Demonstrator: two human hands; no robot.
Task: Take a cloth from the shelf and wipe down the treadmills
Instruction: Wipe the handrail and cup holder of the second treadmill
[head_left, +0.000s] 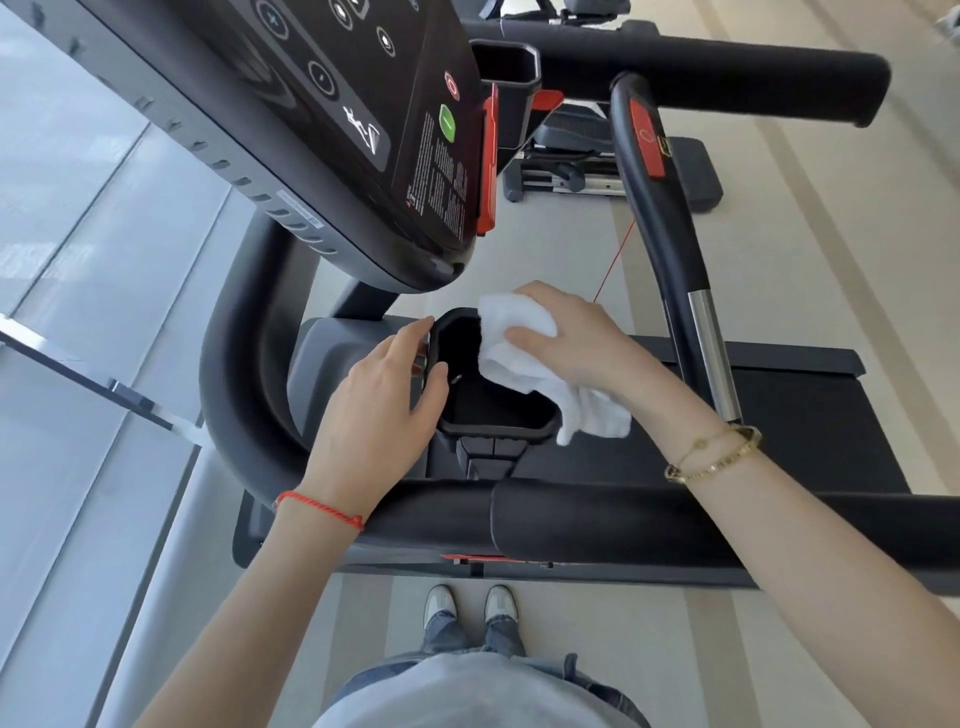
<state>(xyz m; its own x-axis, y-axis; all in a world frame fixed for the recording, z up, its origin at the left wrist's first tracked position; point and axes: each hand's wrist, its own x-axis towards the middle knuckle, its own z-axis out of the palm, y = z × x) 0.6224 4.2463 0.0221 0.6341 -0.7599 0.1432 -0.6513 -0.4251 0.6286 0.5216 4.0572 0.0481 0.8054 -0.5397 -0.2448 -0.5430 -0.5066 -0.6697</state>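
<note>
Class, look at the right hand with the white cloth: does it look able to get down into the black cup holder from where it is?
Probably yes. The right hand grips the white cloth at the cup holder rim, and the opening below shows nothing blocking it. The left hand rests on the opposite rim, clear of the way.

Console (311, 130) low over cup holder (493, 410)

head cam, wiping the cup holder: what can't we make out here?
- Cup holder right rim: covered by the cloth and right hand.
- Cup holder floor: too dark to judge clean or dirty.
- Left hand fingertips: curled over the holder's left rim, contact unclear.
- Console top: cut off by the upper edge.
- Console label text: too small to read.
- Shelf: not in view.
</note>
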